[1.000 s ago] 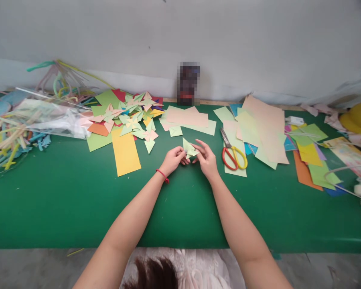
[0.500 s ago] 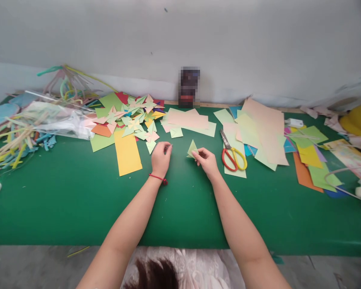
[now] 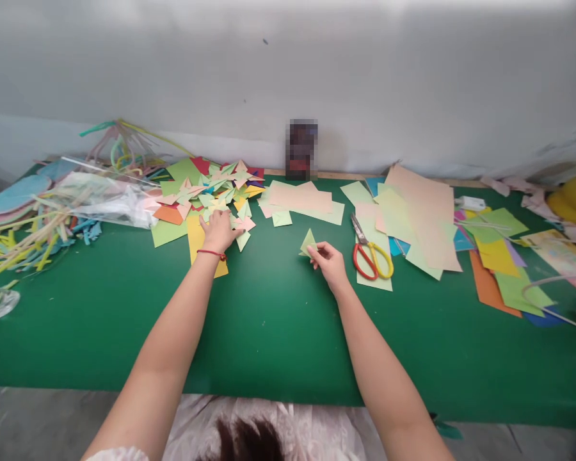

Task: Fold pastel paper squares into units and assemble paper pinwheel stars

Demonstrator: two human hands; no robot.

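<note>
My right hand [image 3: 329,264] pinches a small folded piece of light green paper [image 3: 308,242] by its lower right corner, just above the green table [image 3: 269,333]. My left hand [image 3: 217,233], with a red cord at the wrist, reaches over the near edge of a pile of folded paper pieces [image 3: 230,186] in pale green, pink and yellow. Its fingers are spread; whether the tips touch a piece is hard to see. Beneath that hand lies a yellow paper sheet [image 3: 194,240], partly covered. A flat pale green square [image 3: 282,218] rests between the hands, farther back.
Scissors [image 3: 371,253] with red and yellow handles lie on paper right of my right hand. Pale paper sheets [image 3: 425,211] and coloured sheets [image 3: 496,250] spread to the right. Paper strips [image 3: 33,224] and a clear plastic bag [image 3: 110,198] sit left. A pixelated dark object [image 3: 301,150] stands against the wall.
My left hand has moved left and away from me, onto the folded paper pile, and its fingers have spread. My right hand stays in place, still pinching the light green folded paper.
</note>
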